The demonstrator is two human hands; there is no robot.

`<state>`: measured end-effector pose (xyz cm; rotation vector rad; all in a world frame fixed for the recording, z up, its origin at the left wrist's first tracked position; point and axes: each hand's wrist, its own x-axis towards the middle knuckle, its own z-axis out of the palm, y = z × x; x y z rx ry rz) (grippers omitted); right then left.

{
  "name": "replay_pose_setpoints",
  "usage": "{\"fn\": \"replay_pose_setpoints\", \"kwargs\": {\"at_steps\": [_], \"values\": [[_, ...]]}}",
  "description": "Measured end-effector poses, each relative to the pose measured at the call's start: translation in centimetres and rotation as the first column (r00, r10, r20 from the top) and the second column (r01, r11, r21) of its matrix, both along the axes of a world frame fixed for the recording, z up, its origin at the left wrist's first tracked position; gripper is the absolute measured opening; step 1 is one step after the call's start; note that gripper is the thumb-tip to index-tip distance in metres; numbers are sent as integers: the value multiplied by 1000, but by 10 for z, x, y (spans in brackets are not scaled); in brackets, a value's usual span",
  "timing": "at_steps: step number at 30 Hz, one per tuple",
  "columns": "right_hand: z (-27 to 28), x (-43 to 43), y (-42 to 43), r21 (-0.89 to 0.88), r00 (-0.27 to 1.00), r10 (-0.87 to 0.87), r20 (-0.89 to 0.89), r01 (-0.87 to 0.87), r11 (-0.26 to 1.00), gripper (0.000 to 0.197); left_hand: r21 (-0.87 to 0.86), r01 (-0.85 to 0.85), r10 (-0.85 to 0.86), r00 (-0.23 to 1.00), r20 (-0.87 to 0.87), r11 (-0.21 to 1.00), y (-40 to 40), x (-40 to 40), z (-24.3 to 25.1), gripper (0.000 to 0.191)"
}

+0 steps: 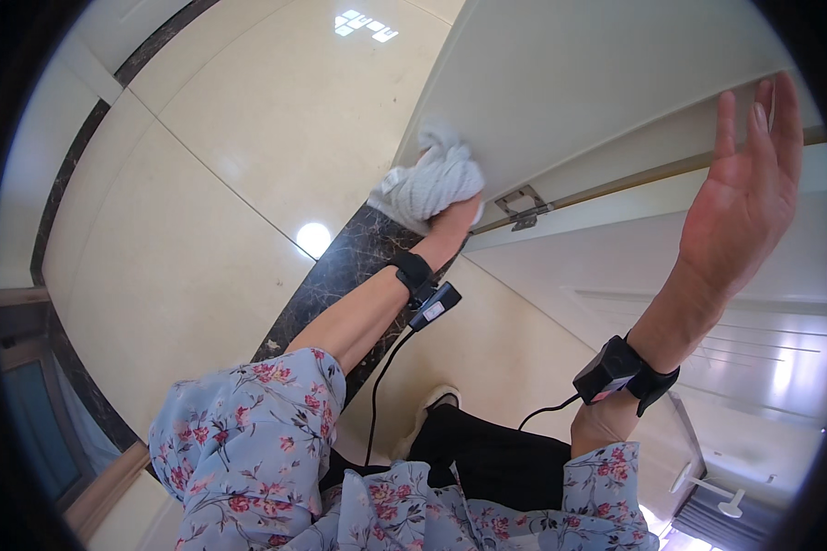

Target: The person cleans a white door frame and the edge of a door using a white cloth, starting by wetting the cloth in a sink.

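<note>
A pale grey-white cloth [435, 180] is bunched in my left hand [457, 212], whose fingers are mostly hidden in its folds. The cloth lies against the foot of a white door-frame panel [565, 76], just above the dark marble threshold [341, 262]. My right hand [741, 200] is raised at the right, palm showing and fingers apart, with nothing in it. It is in front of the panel's edge and the hinge side of a white door [634, 275]; whether it touches them I cannot tell.
A metal hinge [522, 206] joins frame and door near my left hand. Black devices on straps sit on both wrists, the left one [434, 303] with a dangling cable [375, 386]. Cream floor tiles [179, 275] spread leftward. My shoe [448, 396] stands below. A door handle [727, 503] shows lower right.
</note>
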<state>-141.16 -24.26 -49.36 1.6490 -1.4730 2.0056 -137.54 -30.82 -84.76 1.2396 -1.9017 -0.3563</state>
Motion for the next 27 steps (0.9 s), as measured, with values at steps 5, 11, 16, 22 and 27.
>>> {"fn": "replay_pose_setpoints", "kwargs": {"at_steps": [5, 11, 16, 22, 27], "values": [[5, 7, 0, 4, 999, -50, -2, 50, 999, 33, -90, 70, -96, 937, -335, 993, -1, 15, 156, 42], [2, 7, -4, -29, 1000, -15, -5, 15, 999, 32, -267, -105, 39, 969, -244, 958, -9, 11, 68, 35], [0, 0, -4, -39, 999, -21, -39, 20, 999, 31, 550, 109, 53, 961, -271, 828, -35, 34, -10, 19], [3, 9, -4, -38, 992, -90, -83, 87, 995, 31, 133, -94, 140, 906, -400, 987, 1, -7, 49, 11], [14, 11, -3, -77, 991, -84, -100, 76, 994, 31, 181, -88, 2, 903, 430, 979, 13, 6, 113, 12]]}}
